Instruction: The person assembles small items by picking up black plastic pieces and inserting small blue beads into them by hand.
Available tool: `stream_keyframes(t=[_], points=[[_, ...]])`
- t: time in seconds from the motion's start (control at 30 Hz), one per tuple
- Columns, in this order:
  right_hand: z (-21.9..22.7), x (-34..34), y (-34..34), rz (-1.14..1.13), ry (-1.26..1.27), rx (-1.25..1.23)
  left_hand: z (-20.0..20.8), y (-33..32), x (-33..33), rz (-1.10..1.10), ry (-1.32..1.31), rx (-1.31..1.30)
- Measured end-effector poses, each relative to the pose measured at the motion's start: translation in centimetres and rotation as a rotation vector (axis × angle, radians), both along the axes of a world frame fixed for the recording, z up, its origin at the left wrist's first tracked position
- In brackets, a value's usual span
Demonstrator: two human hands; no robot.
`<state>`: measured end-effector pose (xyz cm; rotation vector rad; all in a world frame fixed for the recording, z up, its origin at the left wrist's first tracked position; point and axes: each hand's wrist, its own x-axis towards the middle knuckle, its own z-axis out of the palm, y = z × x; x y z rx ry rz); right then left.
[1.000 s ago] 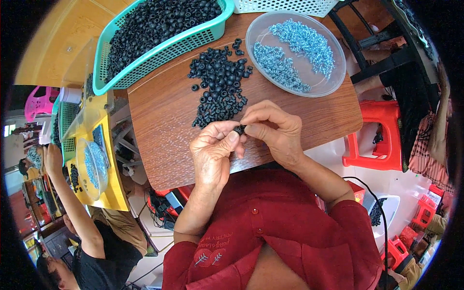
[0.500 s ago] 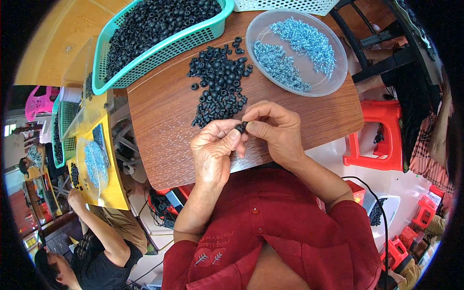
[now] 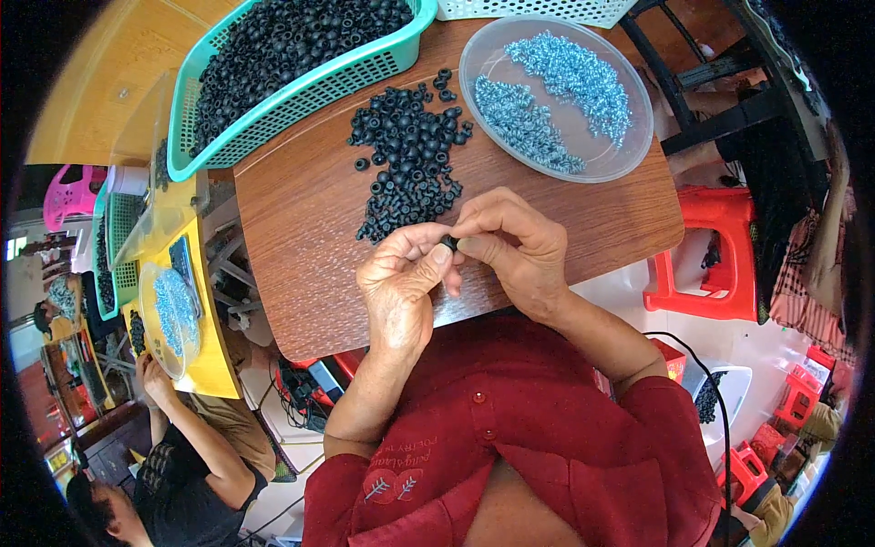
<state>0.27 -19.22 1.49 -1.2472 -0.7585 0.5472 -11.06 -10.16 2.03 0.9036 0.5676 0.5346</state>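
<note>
— What have you got in your hands there?

— In the head view, my left hand (image 3: 401,292) and my right hand (image 3: 510,246) meet just below the middle of the picture, over the wooden table (image 3: 310,228). Both are closed to a narrow pinch on one small black rubber ring (image 3: 449,242), thumb and fingertips of each hand pressed against it from either side. The ring sits right between my fingertips, just above the table's near edge.

— And where are the rest of them?

— At twelve o'clock from my hands lies a loose pile of black rings (image 3: 410,155), spread straight on the wood, near my knuckles but not touching them. At eleven o'clock stands a teal plastic basket (image 3: 301,114), heaped with the same black rings. At one o'clock is a clear round dish (image 3: 629,155) holding small blue-silver metal parts (image 3: 547,100) in two clumps. A white basket (image 3: 529,9) shows at the top edge.

— Anything else around you?

— A red plastic stool (image 3: 720,246) stands at three o'clock, beside the table. At eight o'clock another person's arm (image 3: 182,419) reaches up to a yellow table (image 3: 214,356) with its own clear dish and baskets. My red shirt (image 3: 510,438) fills six o'clock.
</note>
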Motion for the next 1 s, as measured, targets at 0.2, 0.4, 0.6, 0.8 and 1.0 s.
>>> stream_keyframes(t=[0.2, 0.4, 0.6, 0.8, 1.0], points=[[-0.5, -0.3, 0.1, -0.086, -0.14, -0.046, 0.6, -0.1, 0.3, -0.019, 0.031, 0.011], [-0.4, -0.4, -0.1, -0.105, -0.218, -0.04, 0.6, -0.2, 0.0, -0.033, 0.06, 0.137], [-0.3, -0.1, -1.0, -0.074, -0.413, -0.055, 0.3, -0.3, -0.1, -0.031, 0.097, 0.051], [1.4, 0.9, -0.8, -0.034, -0.524, -0.078, 0.4, 0.0, 0.2, -0.021, 0.023, -0.143], [0.7, 0.6, 0.3, -0.049, -0.847, -0.034, 0.9, -0.3, 0.7, 0.043, 0.082, -0.049]])
